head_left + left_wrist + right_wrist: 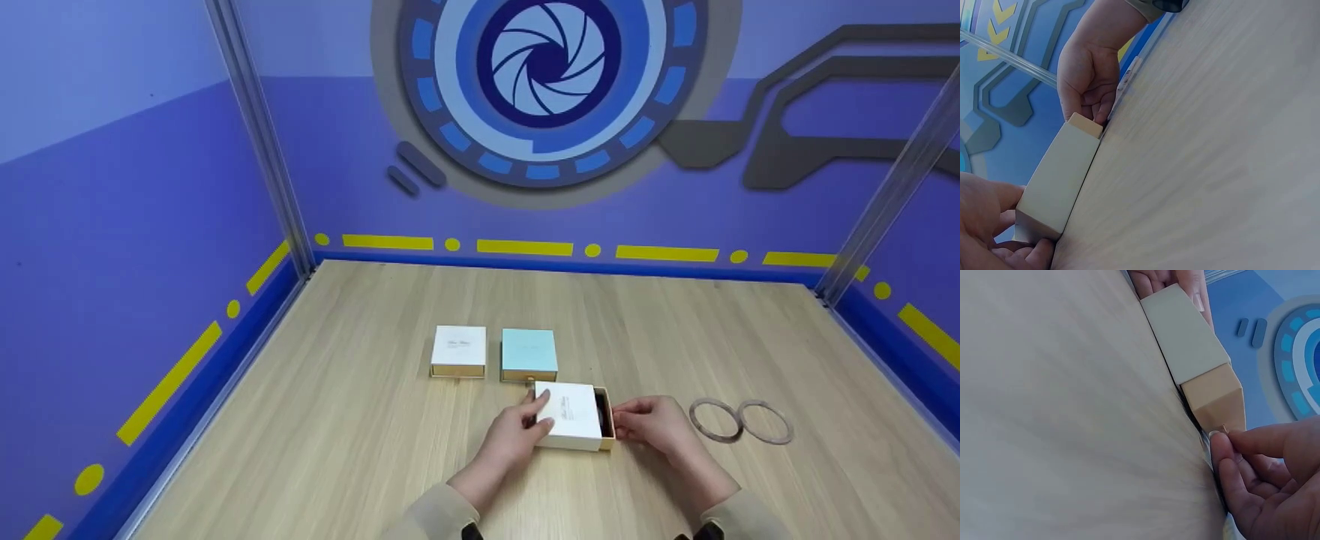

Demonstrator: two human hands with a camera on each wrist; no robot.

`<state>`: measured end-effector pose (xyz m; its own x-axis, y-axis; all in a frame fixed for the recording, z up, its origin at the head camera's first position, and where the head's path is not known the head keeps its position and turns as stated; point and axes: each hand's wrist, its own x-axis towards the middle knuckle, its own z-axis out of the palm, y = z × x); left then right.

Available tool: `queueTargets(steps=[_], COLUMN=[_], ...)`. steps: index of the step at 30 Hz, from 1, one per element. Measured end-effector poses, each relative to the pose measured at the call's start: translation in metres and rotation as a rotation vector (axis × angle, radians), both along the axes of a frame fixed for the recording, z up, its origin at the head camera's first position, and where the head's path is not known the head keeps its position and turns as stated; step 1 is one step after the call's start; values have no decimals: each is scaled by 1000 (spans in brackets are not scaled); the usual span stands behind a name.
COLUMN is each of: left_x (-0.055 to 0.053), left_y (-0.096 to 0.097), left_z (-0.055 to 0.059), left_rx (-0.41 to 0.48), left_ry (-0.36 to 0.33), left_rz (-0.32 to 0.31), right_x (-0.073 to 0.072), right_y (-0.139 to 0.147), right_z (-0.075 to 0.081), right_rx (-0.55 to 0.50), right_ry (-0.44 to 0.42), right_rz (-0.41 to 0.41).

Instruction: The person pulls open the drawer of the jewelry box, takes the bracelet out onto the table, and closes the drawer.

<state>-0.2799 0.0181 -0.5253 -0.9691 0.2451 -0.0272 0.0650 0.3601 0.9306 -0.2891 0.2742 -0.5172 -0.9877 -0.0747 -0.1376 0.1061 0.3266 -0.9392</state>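
Observation:
A white drawer box [568, 411] lies on the table in the head view, its tan inner drawer [1216, 394] slid partly out on the right. My left hand [514, 435] grips the white cover from its left end, the thumb at the top near edge. At the opposite end, my right hand [660, 424] pinches the small pull tab [1224, 427] on the drawer's front between thumb and fingertips. Something dark shows inside the drawer's gap. From the left wrist view, the cover [1061, 174] sits flat on the tabletop, with a hand at either end.
Behind the held box stand a second white box [459, 346] and a light-blue box [529, 351], both with gold-coloured fronts. Two thin rings [724, 438], like bangles, lie side by side right of my right hand. Blue panels [525, 217] enclose the wooden table [337, 420].

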Motion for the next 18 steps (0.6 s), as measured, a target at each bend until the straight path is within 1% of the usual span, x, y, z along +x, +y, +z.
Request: queueTargets(steps=[5,14,18], left_x=[0,0,0], left_y=[0,0,0], left_z=[0,-1,0], left_rx=[0,5,4], left_ry=[-2,4,7], left_rz=[2,4,-2], right_x=[-1,0,-1], right_y=[3,10,13], right_z=[1,3,4], right_rx=[10,36,69], right_ry=[-14,-12,-15], right_rz=[3,14,11])
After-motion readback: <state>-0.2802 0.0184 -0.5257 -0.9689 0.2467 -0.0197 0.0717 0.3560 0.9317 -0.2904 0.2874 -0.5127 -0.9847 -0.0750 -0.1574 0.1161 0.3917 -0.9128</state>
